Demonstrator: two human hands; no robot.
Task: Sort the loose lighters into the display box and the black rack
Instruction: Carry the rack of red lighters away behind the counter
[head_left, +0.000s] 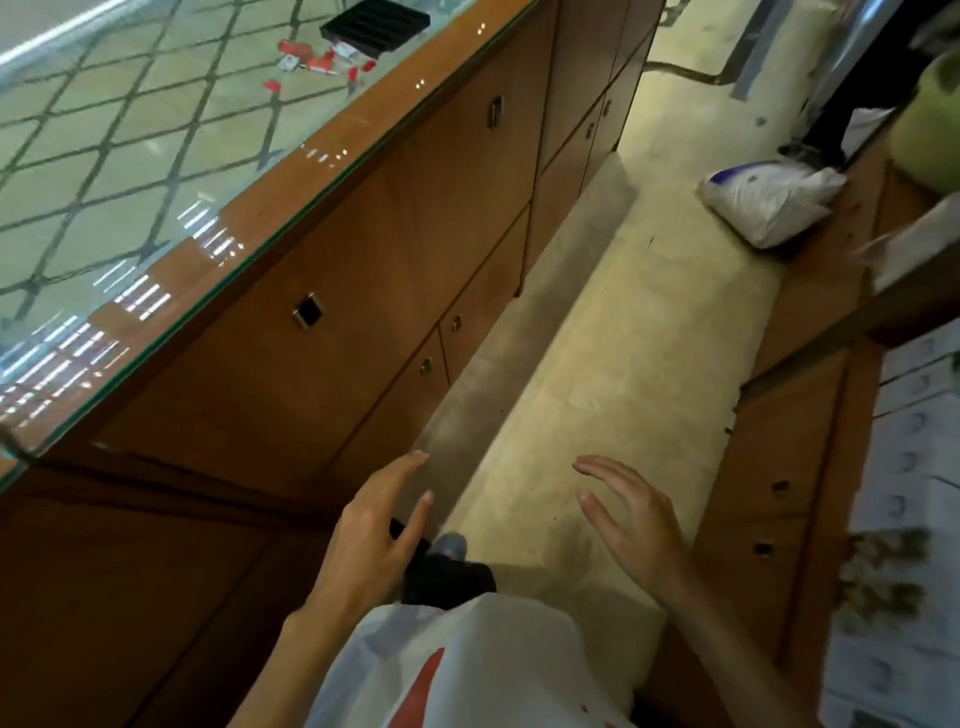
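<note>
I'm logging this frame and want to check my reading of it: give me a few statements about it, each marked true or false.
1. The left hand and right hand hold nothing. True.
2. The black rack stands on the floor. False: it stands on the glass counter.
3. Red lighters lie loose beside the rack. True.
4. The left hand touches the lighters. False: it is low in the aisle, far from them.
5. A white bag lies across the aisle from the counter. True.
</note>
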